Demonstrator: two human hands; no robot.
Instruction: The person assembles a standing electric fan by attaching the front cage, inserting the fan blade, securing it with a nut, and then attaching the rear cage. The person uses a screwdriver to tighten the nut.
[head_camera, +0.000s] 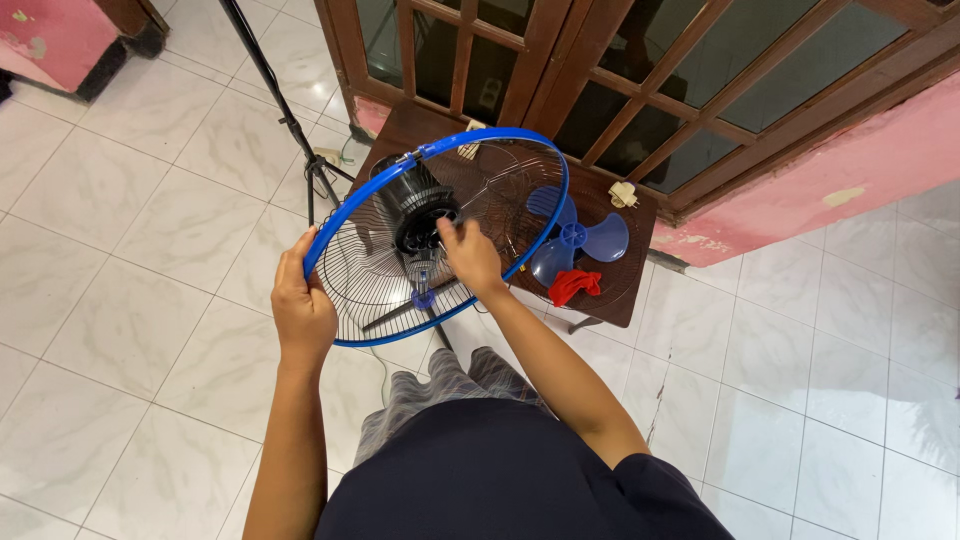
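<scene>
A round wire fan guard with a blue rim (500, 135) is held tilted above a small dark wooden table (640, 215). My left hand (300, 305) grips the guard's rim at its lower left. My right hand (470, 255) reaches inside the guard, fingers closed at the black motor hub (420, 210) in its middle. A blue fan blade (580, 240) lies on the table behind the guard, next to a red cloth (575, 285).
A small white part (623, 194) lies at the table's back edge. A black tripod stand (285, 110) rises on the left. Brown wooden window frames (540, 50) and a pink wall (850, 160) stand behind the table. White tiled floor (130, 300) surrounds everything.
</scene>
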